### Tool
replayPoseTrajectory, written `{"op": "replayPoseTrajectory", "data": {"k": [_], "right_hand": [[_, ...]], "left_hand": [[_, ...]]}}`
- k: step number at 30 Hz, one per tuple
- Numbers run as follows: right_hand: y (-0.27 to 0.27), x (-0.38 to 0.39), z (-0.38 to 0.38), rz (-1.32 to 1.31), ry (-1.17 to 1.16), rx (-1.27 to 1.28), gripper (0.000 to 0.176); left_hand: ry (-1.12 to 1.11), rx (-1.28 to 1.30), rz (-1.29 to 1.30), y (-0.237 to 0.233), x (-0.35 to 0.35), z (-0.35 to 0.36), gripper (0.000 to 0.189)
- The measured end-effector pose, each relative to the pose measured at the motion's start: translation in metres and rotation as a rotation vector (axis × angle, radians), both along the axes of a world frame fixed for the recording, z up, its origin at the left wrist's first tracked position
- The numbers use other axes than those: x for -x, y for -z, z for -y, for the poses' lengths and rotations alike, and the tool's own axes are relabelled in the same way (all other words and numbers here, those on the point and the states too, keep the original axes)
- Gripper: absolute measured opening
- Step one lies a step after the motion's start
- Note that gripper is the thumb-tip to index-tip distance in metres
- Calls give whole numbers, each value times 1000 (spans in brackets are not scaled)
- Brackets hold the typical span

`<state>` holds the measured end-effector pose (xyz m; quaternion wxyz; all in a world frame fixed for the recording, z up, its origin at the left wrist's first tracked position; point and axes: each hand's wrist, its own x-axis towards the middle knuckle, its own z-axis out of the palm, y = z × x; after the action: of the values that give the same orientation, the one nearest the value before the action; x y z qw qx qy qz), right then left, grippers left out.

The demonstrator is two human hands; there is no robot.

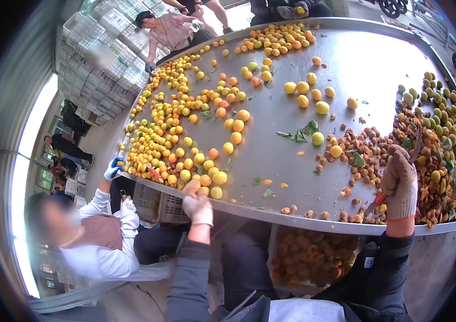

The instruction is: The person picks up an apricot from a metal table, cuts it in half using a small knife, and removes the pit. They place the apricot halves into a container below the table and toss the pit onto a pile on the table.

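My left hand (198,205), in a pale glove, is at the table's front edge, its fingers drawn together against yellow-orange fruits (205,180); what lies between them is hidden. Further right, my gloved right hand (399,180) is closed round a red-handled tool (380,198). A curved, blade-like piece (416,144) shows just above this hand. Beside and below it lie many brown pits (366,161) and a heap of torn orange-brown fruit pieces (432,177). Yellow and orange fruits (158,134) cover the left part of the metal table (271,177).
Greenish fruits (453,129) line the right edge. Loose leaves (305,131) lie mid-table. Below the front edge is a crate of orange pieces (313,257). A co-worker (104,236) sits at left; another person (171,32) leans at the far side. Stacked crates (99,64) stand behind.
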<state>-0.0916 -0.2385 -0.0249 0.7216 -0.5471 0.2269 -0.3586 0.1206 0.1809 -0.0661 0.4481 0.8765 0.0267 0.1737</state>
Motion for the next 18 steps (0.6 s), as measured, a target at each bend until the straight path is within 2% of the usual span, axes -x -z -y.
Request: {"op": "replayPoseTrajectory", "data": {"k": [1, 3, 4, 5, 7, 8, 9, 11, 13, 15, 16, 17, 18], "right_hand": [[-2, -1, -3, 3, -15, -6, 24], [1, -3, -13, -56, 8, 71, 23], [2, -5, -19, -113, 28, 141, 22], [1, -5, -23, -120, 33, 141, 22], [-5, -9, -30, -128, -13, 171, 20], [-22, -11, -35, -155, -26, -108, 17], [-26, -13, -41, -145, -26, -131, 17], [-38, -14, -47, -246, -47, -180, 16], [-46, -16, -53, -286, -46, -177, 15], [-34, -14, -53, -257, -97, -133, 15], [-43, -13, -57, -297, -145, -152, 15], [-44, -12, -60, -301, -195, -123, 14], [-45, -12, -64, -317, -233, -109, 14]], "left_hand": [[-71, -254, 17, 4, -16, -20, 24], [62, -225, 188, 11, -39, -37, 27], [122, -192, 213, 15, -44, -32, 34], [147, -301, 141, 22, -45, -25, 43], [259, -672, -11, -5, -32, 14, 49], [257, -978, -133, -8, -32, 28, 49], [268, -971, -130, -1, -40, 30, 49], [211, -1228, -250, 20, -59, 33, 49], [292, -1195, -252, -12, -43, 54, 46], [461, -221, -421, -21, -28, 65, 42], [520, 7, -483, -37, -17, 75, 40], [535, 8, -482, -45, -6, 85, 40], [736, 602, -554, -47, 7, 94, 40]]}}
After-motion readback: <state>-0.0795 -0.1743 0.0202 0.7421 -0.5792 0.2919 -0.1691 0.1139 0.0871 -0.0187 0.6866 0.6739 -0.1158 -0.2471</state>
